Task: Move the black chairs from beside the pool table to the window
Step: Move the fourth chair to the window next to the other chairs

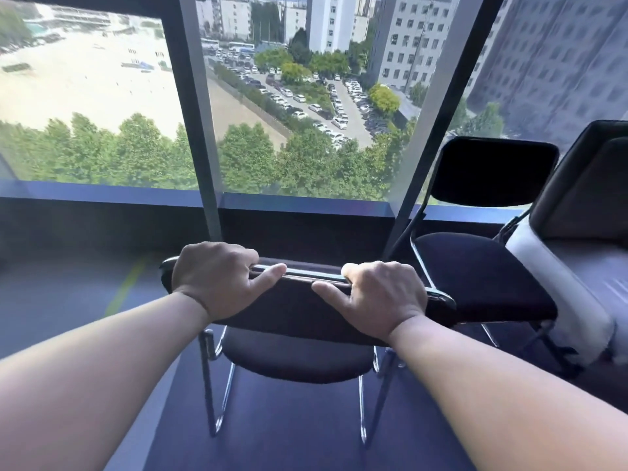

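Note:
A black chair (299,358) with chrome legs stands right in front of me, facing the window (292,107). My left hand (217,277) grips the left part of its backrest top, fingers curled over the far side. My right hand (384,294) grips the right part of the same backrest. A second black chair (482,273) stands to the right, close under the window, its backrest against the glass.
A grey and white armchair (577,253) sits at the far right, touching the second chair. A dark low ledge (136,226) runs under the window. Slanted window mullions (200,113) cross the glass. Blue carpet (61,294) with a yellow line lies to the left.

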### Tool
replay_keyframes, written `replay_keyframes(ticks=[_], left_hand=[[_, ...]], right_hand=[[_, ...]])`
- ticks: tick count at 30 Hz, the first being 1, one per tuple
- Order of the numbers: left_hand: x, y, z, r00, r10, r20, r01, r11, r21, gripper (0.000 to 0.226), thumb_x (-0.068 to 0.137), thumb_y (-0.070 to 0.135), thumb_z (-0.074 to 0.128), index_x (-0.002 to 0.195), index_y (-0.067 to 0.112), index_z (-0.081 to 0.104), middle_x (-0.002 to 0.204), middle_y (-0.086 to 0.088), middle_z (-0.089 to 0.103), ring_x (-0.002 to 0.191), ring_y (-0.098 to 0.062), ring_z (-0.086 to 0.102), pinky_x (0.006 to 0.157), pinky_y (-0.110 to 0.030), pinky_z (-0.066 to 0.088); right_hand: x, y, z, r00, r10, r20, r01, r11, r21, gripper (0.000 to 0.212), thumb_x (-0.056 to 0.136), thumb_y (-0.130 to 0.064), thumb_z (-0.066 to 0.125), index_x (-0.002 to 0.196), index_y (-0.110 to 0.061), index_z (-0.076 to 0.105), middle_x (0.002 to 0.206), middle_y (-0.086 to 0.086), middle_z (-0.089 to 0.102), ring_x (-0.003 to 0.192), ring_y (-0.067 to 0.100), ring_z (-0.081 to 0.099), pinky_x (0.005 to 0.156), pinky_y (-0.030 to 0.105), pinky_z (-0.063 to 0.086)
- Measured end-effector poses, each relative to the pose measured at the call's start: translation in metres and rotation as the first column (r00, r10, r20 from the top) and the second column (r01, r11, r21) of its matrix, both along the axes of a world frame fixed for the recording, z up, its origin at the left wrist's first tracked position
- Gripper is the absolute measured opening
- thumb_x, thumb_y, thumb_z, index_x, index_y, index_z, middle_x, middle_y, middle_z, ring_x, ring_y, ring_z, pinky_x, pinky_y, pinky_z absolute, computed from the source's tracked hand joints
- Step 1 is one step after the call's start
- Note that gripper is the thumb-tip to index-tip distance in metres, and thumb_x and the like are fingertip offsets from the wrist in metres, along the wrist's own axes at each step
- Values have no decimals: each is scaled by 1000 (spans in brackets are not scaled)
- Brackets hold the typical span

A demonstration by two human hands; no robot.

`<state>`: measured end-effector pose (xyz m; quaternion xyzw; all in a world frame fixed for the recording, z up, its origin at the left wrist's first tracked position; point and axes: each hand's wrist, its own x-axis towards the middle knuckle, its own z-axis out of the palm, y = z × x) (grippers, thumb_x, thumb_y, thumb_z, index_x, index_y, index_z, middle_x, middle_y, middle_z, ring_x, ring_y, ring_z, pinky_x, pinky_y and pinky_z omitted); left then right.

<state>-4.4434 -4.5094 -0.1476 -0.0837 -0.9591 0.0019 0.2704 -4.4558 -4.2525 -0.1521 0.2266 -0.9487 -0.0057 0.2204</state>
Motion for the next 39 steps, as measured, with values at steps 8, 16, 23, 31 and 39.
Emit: replay_keyframes(ticks=[8, 16, 23, 31, 39], left_hand=[[-81, 11, -2, 1000, 12, -10, -11, 1000, 9, 72, 87, 80, 17, 50, 20, 34, 47, 8, 42, 48, -18, 40, 50, -25, 21], [-143, 40, -2, 1000, 2, 2, -2, 998, 69, 65, 90, 75, 27, 52, 23, 34, 49, 6, 50, 47, -22, 55, 49, -25, 20], [-152, 40, 12, 993, 3, 114, -10, 998, 62, 60, 89, 71, 30, 53, 23, 37, 51, 5, 54, 50, -25, 58, 49, -25, 13], [-153, 38, 17, 938, 51, 342, -71, 996, 47, 62, 89, 75, 19, 64, 24, 44, 61, 11, 48, 66, -18, 57, 53, -32, 22], [-132, 57, 53, 854, 203, 479, -165, 979, -120, 55, 95, 67, 35, 87, 28, 73, 87, 4, 57, 89, -22, 55, 72, -36, 35]], right_hand=[[-92, 14, 2, 999, 44, -26, -45, 998, -46, 71, 82, -88, 4, 64, -28, 38, 52, -6, 52, 52, 25, 58, 51, 30, 32], [-177, 42, 7, 992, 128, 3, -128, 991, -27, 75, 84, -86, 6, 61, -25, 43, 54, -6, 57, 51, 25, 60, 50, 29, 32], [-194, 39, 15, 961, 170, 220, -172, 985, -11, 70, 81, -86, 10, 74, -26, 45, 74, -5, 66, 72, 24, 65, 58, 34, 30], [-201, 41, 29, 891, 116, 438, -153, 987, 50, 68, 80, -89, 7, 69, -28, 33, 63, -11, 40, 65, 21, 43, 59, 37, 31], [-188, 31, 46, 754, -120, 646, -22, 978, 208, 82, 67, -95, -1, 88, -29, 44, 103, -3, 63, 105, 23, 58, 75, 42, 38]])
